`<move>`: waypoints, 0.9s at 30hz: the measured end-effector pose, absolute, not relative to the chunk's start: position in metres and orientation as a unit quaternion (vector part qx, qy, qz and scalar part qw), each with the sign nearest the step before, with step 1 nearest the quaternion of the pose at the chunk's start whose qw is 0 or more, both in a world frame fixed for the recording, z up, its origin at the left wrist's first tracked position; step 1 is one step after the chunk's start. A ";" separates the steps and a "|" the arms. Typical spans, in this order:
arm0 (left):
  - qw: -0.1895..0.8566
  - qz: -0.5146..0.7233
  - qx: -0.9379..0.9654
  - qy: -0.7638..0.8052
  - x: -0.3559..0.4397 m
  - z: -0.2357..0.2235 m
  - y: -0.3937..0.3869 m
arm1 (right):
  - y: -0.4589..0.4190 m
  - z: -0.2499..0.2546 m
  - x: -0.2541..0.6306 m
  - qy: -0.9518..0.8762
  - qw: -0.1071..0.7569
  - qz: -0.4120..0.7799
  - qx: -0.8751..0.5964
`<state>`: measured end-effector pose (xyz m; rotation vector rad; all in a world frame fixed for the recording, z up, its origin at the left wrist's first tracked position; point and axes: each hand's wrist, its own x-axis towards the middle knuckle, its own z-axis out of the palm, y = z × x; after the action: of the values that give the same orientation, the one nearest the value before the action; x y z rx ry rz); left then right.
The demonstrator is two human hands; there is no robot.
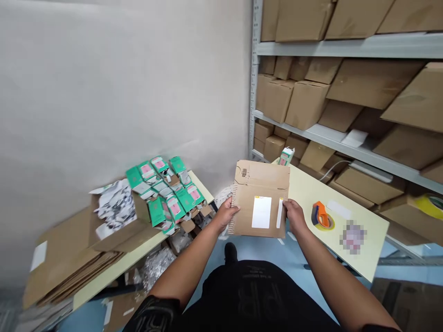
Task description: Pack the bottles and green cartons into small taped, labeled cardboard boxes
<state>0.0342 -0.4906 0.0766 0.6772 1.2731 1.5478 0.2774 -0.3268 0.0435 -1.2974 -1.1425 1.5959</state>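
Observation:
A flat piece of folded brown cardboard (246,221), which looks like a collapsed carton, is held up in front of my body. On its face are a large white label, a narrow white label and a printed black mark near the upper left corner. My left hand (225,215) grips the left edge, thumb on the front. At the right edge, beside the narrow label, my right hand (294,214) has hold of it too. The fingers behind the cardboard are hidden.
Green-and-white small boxes (175,207) crowd the left table (200,185), beside an open carton (141,210) of crumpled paper and stacked flat cardboard (62,258). An orange tape dispenser (321,215) lies on the right table (367,263). Shelves (346,48) of cartons stand behind it.

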 end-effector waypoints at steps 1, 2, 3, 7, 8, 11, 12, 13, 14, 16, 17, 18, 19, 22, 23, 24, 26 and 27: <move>0.501 0.628 0.286 0.523 0.035 0.074 -0.478 | -0.321 0.042 0.282 -0.442 0.398 0.618 -0.514; 0.511 0.617 0.294 0.521 0.035 0.072 -0.465 | -0.315 0.041 0.286 -0.437 0.410 0.608 -0.520; 0.520 0.607 0.304 0.519 0.035 0.070 -0.452 | -0.310 0.041 0.290 -0.432 0.422 0.598 -0.526; 0.546 0.572 0.345 0.506 0.028 0.068 -0.400 | -0.286 0.047 0.294 -0.416 0.459 0.559 -0.552; 0.550 0.564 0.354 0.504 0.024 0.068 -0.387 | -0.280 0.049 0.293 -0.412 0.466 0.549 -0.557; 0.559 0.531 0.388 0.505 0.010 0.066 -0.350 | -0.262 0.054 0.286 -0.396 0.490 0.515 -0.582; 0.564 0.518 0.401 0.503 0.004 0.065 -0.338 | -0.257 0.055 0.284 -0.386 0.501 0.500 -0.592; 0.572 0.504 0.415 0.496 -0.002 0.064 -0.326 | -0.251 0.056 0.281 -0.377 0.513 0.482 -0.602; 0.580 0.494 0.429 0.486 -0.009 0.063 -0.313 | -0.247 0.058 0.279 -0.370 0.526 0.462 -0.611; 0.581 0.488 0.454 0.467 -0.024 0.063 -0.286 | -0.240 0.064 0.276 -0.372 0.542 0.415 -0.629; 0.566 0.493 0.466 0.468 -0.032 0.065 -0.273 | -0.237 0.068 0.275 -0.382 0.546 0.388 -0.637; 0.539 0.502 0.480 0.477 -0.040 0.069 -0.259 | -0.235 0.074 0.275 -0.397 0.546 0.360 -0.643; 0.500 0.512 0.495 0.493 -0.047 0.075 -0.246 | -0.234 0.080 0.276 -0.417 0.543 0.334 -0.648; 0.367 0.518 0.573 0.518 -0.059 0.100 -0.213 | -0.230 0.100 0.280 -0.499 0.510 0.263 -0.649; 0.344 0.510 0.605 0.506 -0.060 0.108 -0.204 | -0.228 0.105 0.281 -0.533 0.490 0.237 -0.648; 0.333 0.499 0.634 0.488 -0.058 0.115 -0.197 | -0.226 0.109 0.282 -0.570 0.466 0.207 -0.644; 0.339 0.476 0.676 0.449 -0.048 0.122 -0.187 | -0.219 0.112 0.281 -0.648 0.414 0.143 -0.622; 0.351 0.467 0.684 0.437 -0.042 0.122 -0.183 | -0.215 0.112 0.279 -0.685 0.387 0.115 -0.607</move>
<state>-0.0418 -0.1829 0.1219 1.7721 1.1321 1.2081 0.2793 -0.2147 0.1122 -1.5441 -1.7434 0.2937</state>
